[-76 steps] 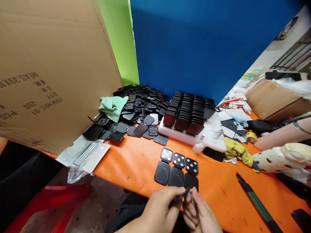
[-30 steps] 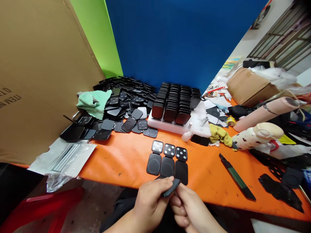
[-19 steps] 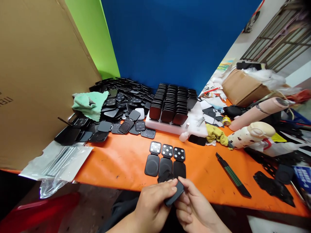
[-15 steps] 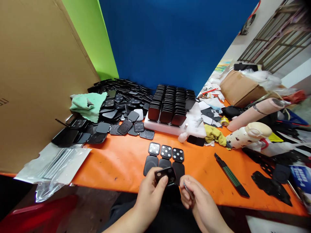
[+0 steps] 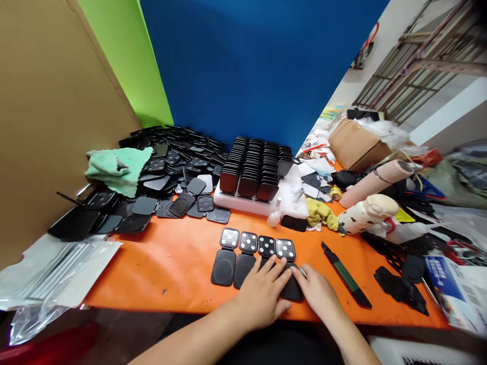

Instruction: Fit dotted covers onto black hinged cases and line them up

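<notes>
Pressing flat: left hand (image 5: 262, 291) lies palm-down with fingers (image 5: 271, 263) spread over the two rightmost of four open black hinged cases (image 5: 228, 253), which sit in a row on the orange table (image 5: 171, 263) close to its near edge. The hand grips nothing. Right hand (image 5: 317, 291) rests just beside it, touching the fourth case (image 5: 286, 249) at its lower half; something small and silvery shows at its fingertips (image 5: 302, 272), too small to identify. I can't tell whether it's pinched or only touched.

Risks, as I judge them:
- The row sits near the front edge. A push toward the body could slide a case off onto the floor.
- The cases touch side to side, so a sideways shove on the fourth would likely shift the other three out of line.
- The small silvery piece could roll or drop if the fingertips loosen; among the black parts it would be hard to find.

Room:
- Bare orange surface lies left of the row, up to the clear plastic bag (image 5: 53, 274).
- On the right, a black-and-green strip (image 5: 344, 274) lies near the right hand, with black cut-outs (image 5: 399, 284) beyond it.
- Behind the row: a white foam block (image 5: 292, 203) with racked cases, a yellow rag (image 5: 321, 213) and a loose pile of case parts (image 5: 178, 157).
</notes>
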A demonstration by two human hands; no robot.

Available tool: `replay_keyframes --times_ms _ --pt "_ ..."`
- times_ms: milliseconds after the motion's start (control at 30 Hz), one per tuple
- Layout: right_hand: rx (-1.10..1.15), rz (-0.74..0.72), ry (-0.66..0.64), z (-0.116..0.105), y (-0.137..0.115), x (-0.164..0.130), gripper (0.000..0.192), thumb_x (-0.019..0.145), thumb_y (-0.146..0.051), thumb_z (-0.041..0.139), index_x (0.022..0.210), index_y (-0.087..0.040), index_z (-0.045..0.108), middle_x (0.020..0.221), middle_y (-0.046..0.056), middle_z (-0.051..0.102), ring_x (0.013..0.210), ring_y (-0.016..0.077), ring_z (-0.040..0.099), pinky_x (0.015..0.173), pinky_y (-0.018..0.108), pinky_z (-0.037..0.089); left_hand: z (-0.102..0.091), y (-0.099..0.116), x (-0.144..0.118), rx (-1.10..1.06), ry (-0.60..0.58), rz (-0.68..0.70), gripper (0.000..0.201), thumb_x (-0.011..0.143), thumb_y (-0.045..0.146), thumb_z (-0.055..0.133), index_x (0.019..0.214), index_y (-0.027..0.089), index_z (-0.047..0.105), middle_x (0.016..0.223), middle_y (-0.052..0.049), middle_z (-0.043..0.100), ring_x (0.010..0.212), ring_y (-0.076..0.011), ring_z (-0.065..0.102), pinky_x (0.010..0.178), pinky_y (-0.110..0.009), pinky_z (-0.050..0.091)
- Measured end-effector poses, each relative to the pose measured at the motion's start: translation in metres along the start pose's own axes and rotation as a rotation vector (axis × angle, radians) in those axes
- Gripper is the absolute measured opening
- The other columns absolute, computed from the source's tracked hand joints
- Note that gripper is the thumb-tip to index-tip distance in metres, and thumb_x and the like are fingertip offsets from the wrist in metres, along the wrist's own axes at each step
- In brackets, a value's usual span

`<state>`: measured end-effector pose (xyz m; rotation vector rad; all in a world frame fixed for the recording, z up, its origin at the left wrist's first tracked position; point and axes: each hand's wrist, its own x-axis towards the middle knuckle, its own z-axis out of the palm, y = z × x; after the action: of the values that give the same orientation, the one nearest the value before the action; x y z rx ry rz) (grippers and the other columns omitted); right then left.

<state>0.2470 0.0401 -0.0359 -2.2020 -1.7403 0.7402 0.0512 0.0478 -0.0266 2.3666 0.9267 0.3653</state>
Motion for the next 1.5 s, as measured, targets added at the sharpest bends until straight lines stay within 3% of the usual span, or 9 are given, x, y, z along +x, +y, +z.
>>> replay_keyframes --times_ms 133,367,567,700,867,1000,1133,1333,1500 --pt "-0.139 -0.024 0.044 0.001 -0.007 0.000 0.031 0.083 -0.051 0.041 0.070 -0.023 0.048 0.073 0.007 0.065 0.070 0.0273 0.061 0.058 0.033 0.040 0.011 -0.003 0.002 0.107 -0.044 0.006 0.068 0.085 0.059 0.035 0.141 0.021 0.026 0.148 -0.007 0.024 0.137 -0.0267 0.015 0.110 -0.053 0.008" --pt "0.162 -0.040 0.164 0.002 0.010 -0.004 0.039 0.089 -0.047 0.029 0.098 -0.020 0.055 0.107 0.011 0.064 0.100 0.0225 0.059 0.085 0.033 0.046 0.011 -0.005 0.001 0.093 -0.046 -0.001 0.066 0.086 0.060 0.030 0.140 0.022 0.029 0.148 -0.006 0.024 0.137 -0.0261 0.015 0.110 -0.052 0.008" --pt "0.363 -0.044 0.218 0.005 0.007 -0.015 0.043 0.087 -0.053 0.034 0.102 -0.019 0.057 0.103 0.011 0.066 0.093 0.0236 0.063 0.082 0.035 0.050 0.009 -0.004 0.000 0.068 -0.015 0.019 0.066 0.085 0.058 0.037 0.140 0.023 0.029 0.148 -0.006 0.025 0.136 -0.0276 0.017 0.109 -0.055 0.014" --pt "0.381 -0.092 0.265 0.008 -0.004 -0.016 0.041 0.087 -0.051 0.035 0.102 -0.019 0.057 0.109 0.011 0.064 0.103 0.0243 0.058 0.089 0.037 0.046 0.005 -0.003 -0.008 0.048 0.107 0.026 0.053 0.085 0.040 0.048 0.135 0.027 0.037 0.147 -0.003 0.030 0.135 -0.0261 0.023 0.108 -0.052 0.022" --pt "0.459 -0.073 0.230 0.016 -0.012 -0.014 0.046 0.086 -0.054 0.036 0.105 -0.018 0.057 0.109 0.012 0.064 0.099 0.0242 0.060 0.087 0.036 0.048 -0.007 -0.012 -0.027 0.027 0.341 -0.070 0.036 0.084 0.019 0.048 0.119 0.025 0.053 0.132 -0.005 0.050 0.124 -0.0232 0.042 0.103 -0.046 0.035" --pt "0.486 -0.055 0.188 0.024 -0.012 -0.014 0.047 0.083 -0.056 0.039 0.106 -0.019 0.058 0.108 0.011 0.065 0.097 0.0246 0.062 0.086 0.036 0.050 -0.025 -0.031 -0.042 0.070 0.454 -0.141 0.029 0.084 0.018 0.047 0.110 0.024 0.059 0.120 -0.007 0.058 0.111 -0.0212 0.052 0.095 -0.039 0.044" --pt "0.466 -0.059 0.216 0.028 -0.015 -0.015 0.047 0.081 -0.058 0.041 0.101 -0.020 0.061 0.110 0.010 0.065 0.105 0.0266 0.058 0.089 0.037 0.048 -0.053 -0.064 -0.047 0.173 0.476 -0.258 0.027 0.086 0.017 0.043 0.106 0.020 0.061 0.113 -0.009 0.060 0.106 -0.0210 0.055 0.091 -0.036 0.046" --pt "0.459 -0.050 0.216 0.026 -0.014 -0.018 0.048 0.079 -0.059 0.042 0.099 -0.020 0.062 0.109 0.011 0.066 0.103 0.0272 0.059 0.087 0.036 0.049 -0.099 -0.120 -0.028 0.268 0.406 -0.331 0.030 0.088 0.017 0.040 0.109 0.020 0.061 0.113 -0.007 0.062 0.105 -0.0209 0.055 0.094 -0.036 0.041" --pt "0.482 0.033 0.191 0.027 0.003 -0.019 0.054 0.074 -0.066 0.043 0.098 -0.021 0.062 0.110 0.010 0.066 0.103 0.0279 0.060 0.086 0.034 0.050 -0.109 -0.138 -0.031 0.350 0.300 -0.364 0.037 0.087 0.029 0.048 0.124 0.025 0.051 0.134 -0.004 0.050 0.124 -0.0254 0.041 0.104 -0.047 0.026"
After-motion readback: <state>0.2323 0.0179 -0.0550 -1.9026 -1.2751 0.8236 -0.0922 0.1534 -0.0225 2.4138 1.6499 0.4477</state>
